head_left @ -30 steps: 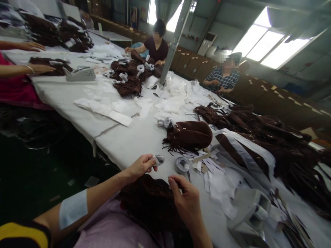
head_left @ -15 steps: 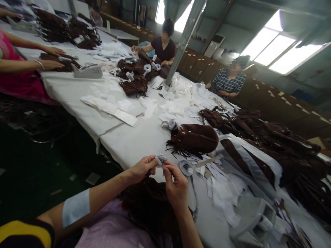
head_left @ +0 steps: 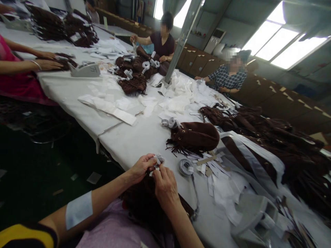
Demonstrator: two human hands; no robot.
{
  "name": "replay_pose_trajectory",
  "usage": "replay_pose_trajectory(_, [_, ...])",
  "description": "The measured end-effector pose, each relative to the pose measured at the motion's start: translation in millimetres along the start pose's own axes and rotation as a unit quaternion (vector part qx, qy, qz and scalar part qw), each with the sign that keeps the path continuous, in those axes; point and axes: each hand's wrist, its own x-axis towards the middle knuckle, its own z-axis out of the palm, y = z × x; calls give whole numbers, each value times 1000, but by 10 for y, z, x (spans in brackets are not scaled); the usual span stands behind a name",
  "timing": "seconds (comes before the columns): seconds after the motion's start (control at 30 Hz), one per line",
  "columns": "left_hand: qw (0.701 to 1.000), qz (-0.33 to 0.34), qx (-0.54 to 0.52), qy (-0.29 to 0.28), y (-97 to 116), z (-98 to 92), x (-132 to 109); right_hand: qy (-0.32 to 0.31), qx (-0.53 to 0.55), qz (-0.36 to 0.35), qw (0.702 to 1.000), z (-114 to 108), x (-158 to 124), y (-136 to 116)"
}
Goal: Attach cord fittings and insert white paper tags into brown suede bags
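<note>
My left hand (head_left: 140,167) pinches a small grey-white wrapped piece (head_left: 159,159) over the near edge of the white table (head_left: 129,137). My right hand (head_left: 164,184) meets it from the right, fingertips closed on the same piece. A dark brown fringed suede bag (head_left: 148,206) lies in my lap beneath both hands. Another brown fringed bag (head_left: 195,137) lies on the table just beyond, and a roll of grey tape (head_left: 184,166) sits to the right of my hands.
White paper strips (head_left: 219,182) litter the table at right, beside a grey tape dispenser (head_left: 254,215) and a heap of brown bags (head_left: 279,144). Folded white sheets (head_left: 108,106) lie at left. Other people work at the far side and left, with more bags (head_left: 134,74).
My right hand rose from the bag in my lap and came to the small piece held by my left hand; both now pinch it together. The view shifted slightly.
</note>
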Motion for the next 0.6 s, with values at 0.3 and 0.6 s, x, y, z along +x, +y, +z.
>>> replay_pose_trajectory(0.3, [996, 39, 70, 45, -39, -55, 58, 7, 59, 18, 998, -3, 4, 21])
replay_pose_trajectory(0.6, [994, -105, -30, -6, 10, -122, 48, 8, 78, 30, 996, 21, -68, 2])
